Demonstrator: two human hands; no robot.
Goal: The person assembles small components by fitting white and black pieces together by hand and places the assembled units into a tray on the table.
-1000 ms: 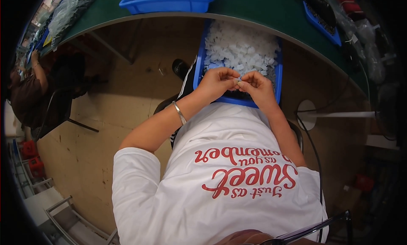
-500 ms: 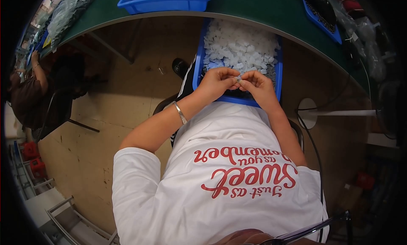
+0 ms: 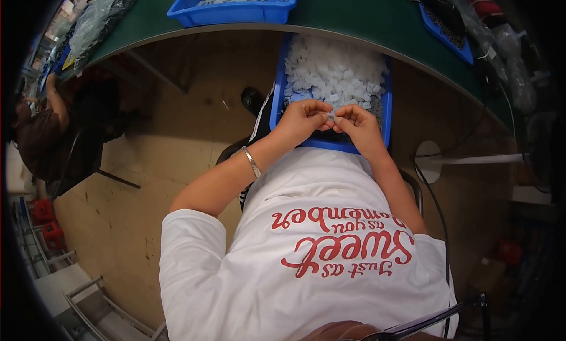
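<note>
Can't make out much here
The tiny piece (image 3: 331, 115) pinched between both hands is too small to tell; the blue bin (image 3: 236, 12) beyond them is cropped.

A small factory or assembly workshop, it seems. A long green surface (image 3: 354, 16) carries blue bins (image 3: 236, 10) of small pale plastic parts; another seated worker (image 3: 41, 134) sits far left of it, with metal racks (image 3: 88, 299) below them.

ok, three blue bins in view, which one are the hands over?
The blue bin on the lap, heaped with white pieces. Left hand and right hand meet over its near end; the other two bins sit on the green table.
</note>
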